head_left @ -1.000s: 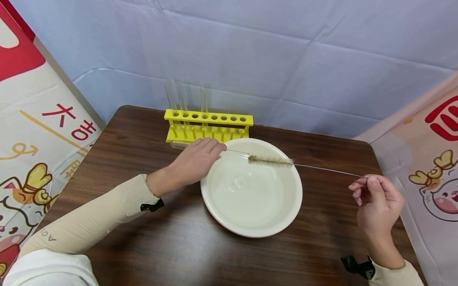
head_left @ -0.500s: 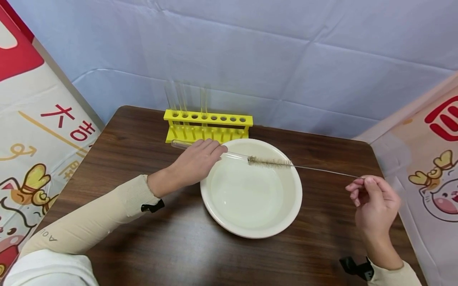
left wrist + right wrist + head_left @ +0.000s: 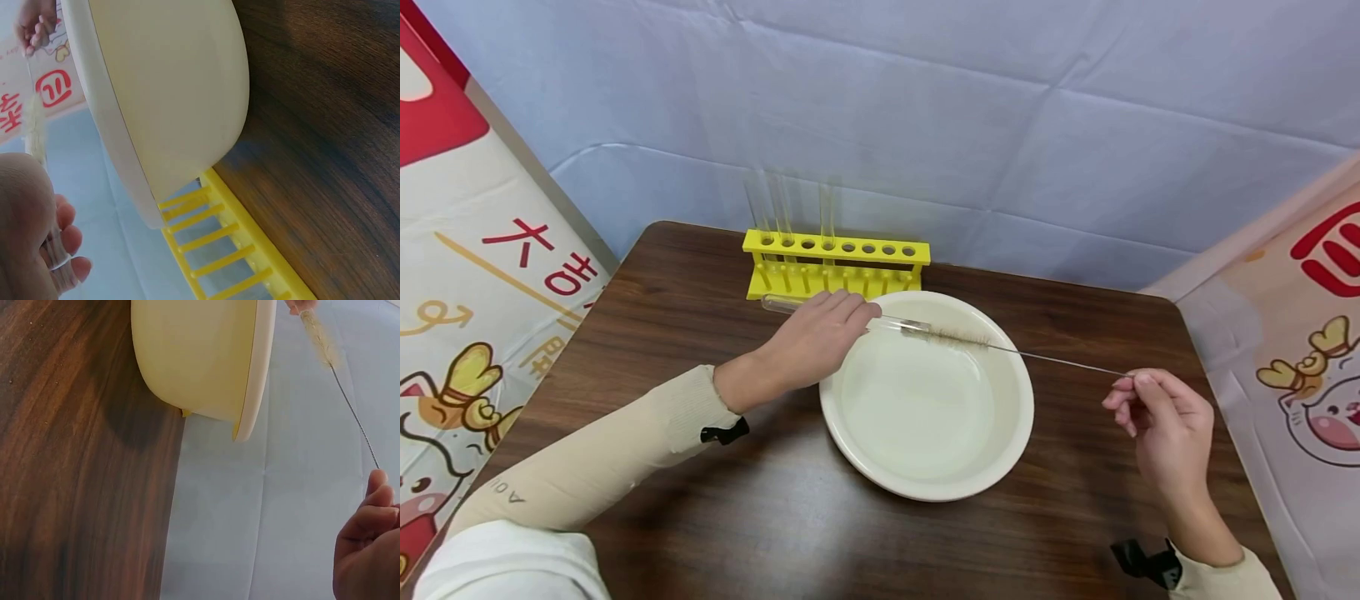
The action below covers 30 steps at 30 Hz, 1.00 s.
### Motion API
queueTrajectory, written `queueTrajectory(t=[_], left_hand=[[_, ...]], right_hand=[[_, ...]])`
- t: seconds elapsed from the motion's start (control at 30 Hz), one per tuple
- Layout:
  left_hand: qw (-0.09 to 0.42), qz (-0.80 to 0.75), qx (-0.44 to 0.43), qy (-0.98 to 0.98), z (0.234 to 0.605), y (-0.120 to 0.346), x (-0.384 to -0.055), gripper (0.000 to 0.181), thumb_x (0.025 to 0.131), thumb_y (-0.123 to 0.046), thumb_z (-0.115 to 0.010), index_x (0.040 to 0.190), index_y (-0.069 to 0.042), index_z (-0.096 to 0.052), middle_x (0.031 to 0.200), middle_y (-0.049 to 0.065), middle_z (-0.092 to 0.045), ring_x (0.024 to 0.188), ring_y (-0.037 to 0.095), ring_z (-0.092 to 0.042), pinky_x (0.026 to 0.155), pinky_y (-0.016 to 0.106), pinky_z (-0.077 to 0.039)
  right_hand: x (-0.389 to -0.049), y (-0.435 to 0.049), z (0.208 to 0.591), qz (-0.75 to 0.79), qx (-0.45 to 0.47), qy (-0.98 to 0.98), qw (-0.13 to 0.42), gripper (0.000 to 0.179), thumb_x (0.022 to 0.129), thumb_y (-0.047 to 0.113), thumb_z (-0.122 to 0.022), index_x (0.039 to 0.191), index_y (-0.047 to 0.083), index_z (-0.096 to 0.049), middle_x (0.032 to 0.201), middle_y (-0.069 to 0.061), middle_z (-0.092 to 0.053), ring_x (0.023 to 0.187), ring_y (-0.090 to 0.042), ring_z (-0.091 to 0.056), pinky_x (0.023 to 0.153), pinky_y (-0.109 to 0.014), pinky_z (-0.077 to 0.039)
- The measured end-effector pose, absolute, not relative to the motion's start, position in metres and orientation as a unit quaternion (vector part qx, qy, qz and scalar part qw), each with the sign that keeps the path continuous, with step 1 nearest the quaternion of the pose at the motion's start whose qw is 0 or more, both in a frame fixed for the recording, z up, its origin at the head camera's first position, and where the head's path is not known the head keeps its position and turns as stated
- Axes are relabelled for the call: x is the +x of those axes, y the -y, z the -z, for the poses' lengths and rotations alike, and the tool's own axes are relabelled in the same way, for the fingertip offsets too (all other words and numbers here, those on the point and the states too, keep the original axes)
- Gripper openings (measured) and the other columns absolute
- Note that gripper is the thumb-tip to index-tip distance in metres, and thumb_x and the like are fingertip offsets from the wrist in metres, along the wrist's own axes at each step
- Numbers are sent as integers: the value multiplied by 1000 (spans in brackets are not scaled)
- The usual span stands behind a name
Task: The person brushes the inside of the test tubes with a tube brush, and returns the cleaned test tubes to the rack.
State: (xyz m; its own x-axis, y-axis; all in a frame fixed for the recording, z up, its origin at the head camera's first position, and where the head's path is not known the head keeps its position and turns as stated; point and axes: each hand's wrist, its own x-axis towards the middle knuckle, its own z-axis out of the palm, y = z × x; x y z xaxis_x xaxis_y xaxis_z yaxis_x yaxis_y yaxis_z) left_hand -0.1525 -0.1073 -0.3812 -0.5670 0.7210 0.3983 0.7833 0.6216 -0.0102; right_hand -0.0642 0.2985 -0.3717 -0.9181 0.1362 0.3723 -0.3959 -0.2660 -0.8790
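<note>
a tan-bristled, wire-stemmed brush [image 3: 958,337] with its tip inside a clear glass test tube [image 3: 891,322], over a round white basin [image 3: 1024,400]
the left hand [image 3: 820,337] curls round the tube, hiding its middle; the right hand [image 3: 1176,433] pinches the brush's stem, its end lost behind fingers; the basin partly blocks a yellow plastic rack [image 3: 838,245].

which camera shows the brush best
The head view: it shows the brush lengthwise, its bristles partly inside the glass tube and its wire pinched by the right hand. The right wrist view shows blurred bristles and the twisted wire; the left wrist view shows blurred bristles and faint wire near its left edge.
</note>
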Motion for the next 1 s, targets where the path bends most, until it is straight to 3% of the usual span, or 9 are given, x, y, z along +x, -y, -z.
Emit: queueTrajectory(t=[0.33,0.53,0.77,1.0], left_hand=[[186,71,-426,882,380,104,-151,25,105,-8,-56,128,0,-57,112,13,-63,100,29,-60,81,37,-49],[194,65,-427,881,379,101,-151,24,105,-7,-56,127,1,-58,110,13,-63,99,28,-60,79,37,-49],[192,61,-427,882,379,99,-150,23,104,-4,-55,127,1,-58,111,12,-63,100,28,-60,81,37,-49],[196,52,-428,881,378,96,-151,23,104,-5,-55,127,1,-59,112,12,-64,103,28,-61,84,36,-50]], right_hand=[[-64,-289,369,-692,101,701,138,27,105,-4,-46,86,-16,-62,69,-6,-69,52,-14,-54,42,-27,-31],[-68,-286,368,-636,112,754,122,29,106,-1,-47,88,-19,-60,68,-3,-68,53,-12,-54,44,-25,-37],[-70,-278,369,-579,87,803,108,30,107,1,-48,84,-7,-65,64,-2,-66,53,-11,-54,46,-25,-41],[-72,-270,369,-519,77,846,96,30,108,5,-47,86,-6,-65,65,-4,-64,53,-14,-54,48,-25,-44]])
